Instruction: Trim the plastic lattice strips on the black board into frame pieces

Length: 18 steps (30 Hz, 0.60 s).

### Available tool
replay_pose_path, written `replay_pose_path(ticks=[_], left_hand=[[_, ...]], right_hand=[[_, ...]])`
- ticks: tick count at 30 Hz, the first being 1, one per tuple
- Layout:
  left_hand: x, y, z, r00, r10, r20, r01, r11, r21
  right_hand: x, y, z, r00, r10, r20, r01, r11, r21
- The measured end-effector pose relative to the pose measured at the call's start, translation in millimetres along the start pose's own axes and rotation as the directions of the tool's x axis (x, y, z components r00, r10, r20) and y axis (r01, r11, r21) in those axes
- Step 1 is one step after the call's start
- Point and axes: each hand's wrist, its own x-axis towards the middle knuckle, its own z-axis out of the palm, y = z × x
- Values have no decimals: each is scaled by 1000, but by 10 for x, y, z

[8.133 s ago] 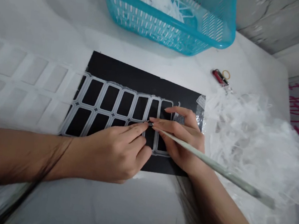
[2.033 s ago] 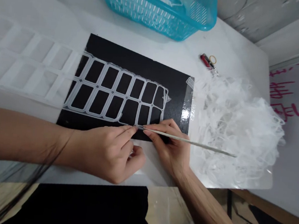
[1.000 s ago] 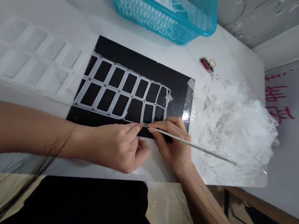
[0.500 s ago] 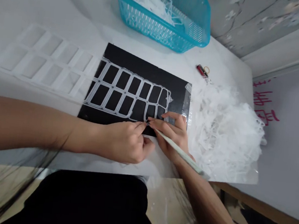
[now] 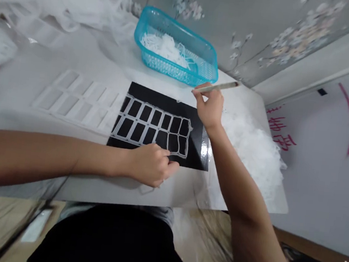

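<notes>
A white lattice strip [image 5: 144,123] with rectangular openings lies across a black mat [image 5: 199,138] and continues left over the white table [image 5: 77,128]. My left hand [image 5: 152,164] rests at the mat's front edge with its fingers curled, fingertips at the strip's lower border; whether they pinch it cannot be made out. Raised near the mat's back right corner, my right hand [image 5: 209,105] grips a thin pale stick-like tool [image 5: 222,87], which points up to the right. The tool's tip is too small to make out.
Behind the mat stands a blue basket [image 5: 175,70] holding white scraps. A heap of white scraps [image 5: 250,156] lies at the right. More white material [image 5: 66,1] is at the back left, and a whiteboard [image 5: 325,165] with red writing stands at the right.
My right hand has moved up and away from my left hand with the tool, toward the basket. My left hand has stayed by the strip. The view has shifted, showing more of the wall.
</notes>
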Motion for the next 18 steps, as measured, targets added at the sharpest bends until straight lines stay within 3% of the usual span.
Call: replay_pose_path(ticks=[3, 5, 8, 10, 12, 18], left_hand=[[45, -145, -93, 988, 83, -130, -84, 996, -6], [79, -230, -150, 962, 55, -266, -67, 997, -34], [114, -298, -184, 923, -3, -385, -44, 993, -112], [123, -296, -181, 913, -38, -407, -31, 986, -162], [125, -269, -176, 908, -70, -414, -14, 980, -197], [116, -220, -186, 901, -80, -426, -40, 963, -265]], right_hand=[[-131, -259, -198, 995, 99, -30, -95, 989, 112], [-403, -493, -369, 985, 171, 26, -172, 953, 251], [-903, -795, -581, 912, 376, 166, -406, 759, 509], [-1185, -931, -652, 846, 473, 245, -510, 585, 631], [-1385, -1023, -661, 810, 515, 281, -541, 471, 697], [-1599, -1159, -521, 787, 526, 322, -538, 332, 775]])
